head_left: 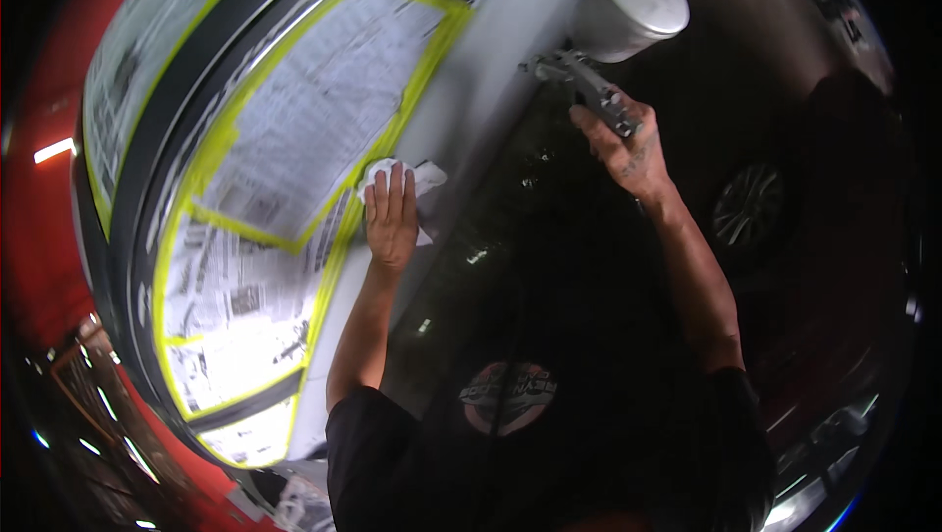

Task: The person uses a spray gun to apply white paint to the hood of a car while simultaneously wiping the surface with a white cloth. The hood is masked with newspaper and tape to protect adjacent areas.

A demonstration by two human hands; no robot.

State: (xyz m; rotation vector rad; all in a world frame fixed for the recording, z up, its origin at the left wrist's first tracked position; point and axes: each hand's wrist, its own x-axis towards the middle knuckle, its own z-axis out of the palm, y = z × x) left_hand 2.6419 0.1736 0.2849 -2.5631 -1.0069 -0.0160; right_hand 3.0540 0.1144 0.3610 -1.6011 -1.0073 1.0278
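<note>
My left hand (392, 223) presses a crumpled white cloth (429, 179) against a grey car body panel (500, 31), beside the taped edge of the window. Its fingers lie long and nearly straight over the cloth, whose edges stick out around them. My right hand (633, 149) is wrapped around a metal spray gun (589, 90), held up and away to the right. On top of the gun sits a round, pale cup (633, 7). Newspaper (324, 90) covers the car's windows, bordered by yellow-green masking tape (407, 120).
Dark trim (147, 169) curves along the car's roof side. A red surface (49, 228) lies beyond it at the far left. On the right, a spoked wheel (748, 205) shows on a dark car. Crumpled clear plastic (302, 505) lies at the lower left.
</note>
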